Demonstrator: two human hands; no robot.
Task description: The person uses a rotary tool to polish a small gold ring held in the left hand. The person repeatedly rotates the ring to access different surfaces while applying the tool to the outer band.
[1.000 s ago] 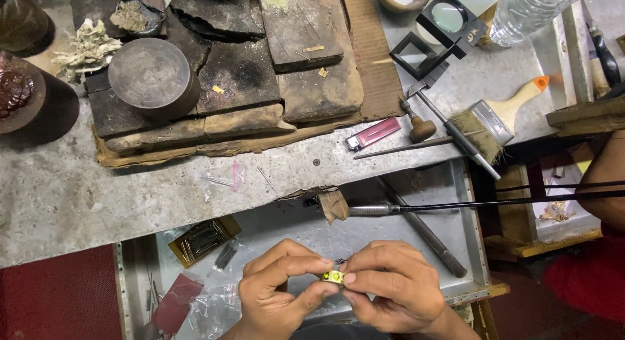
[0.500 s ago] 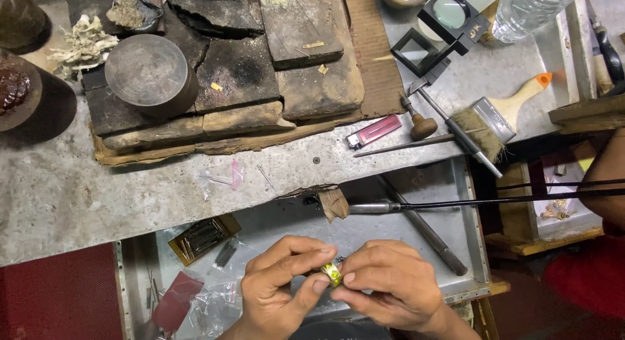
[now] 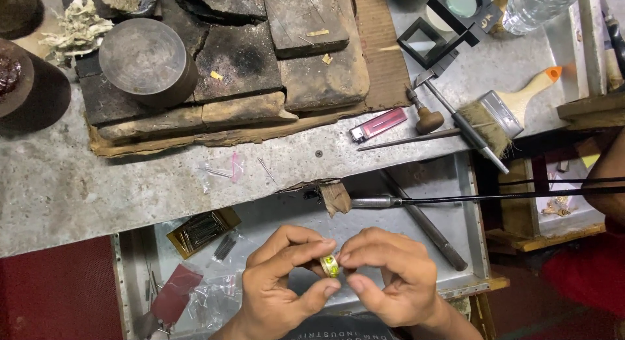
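Observation:
A small gold-coloured ring [image 3: 330, 266] with greenish inlay is pinched between the fingertips of both hands over an open metal drawer [image 3: 469, 210]. My left hand [image 3: 283, 281] grips the ring with thumb and forefinger from the left. My right hand [image 3: 387, 278] touches it from the right with thumb and forefinger. The ring stands on edge, and fingers hide part of it.
On the grey bench lie charred blocks [image 3: 260, 67], a round metal block [image 3: 146, 60], a pink lighter [image 3: 377, 124], a paintbrush [image 3: 508, 109], a loupe [image 3: 449, 18] and a wood-handled tool [image 3: 426, 115]. A flexible-shaft handpiece [image 3: 384, 201] and a file [image 3: 423, 226] cross the drawer. Another person's arm [image 3: 609, 177] is at right.
The ring has been turned between the fingertips, from lying flat to standing on edge. Both hands stay over the drawer, shifted slightly down.

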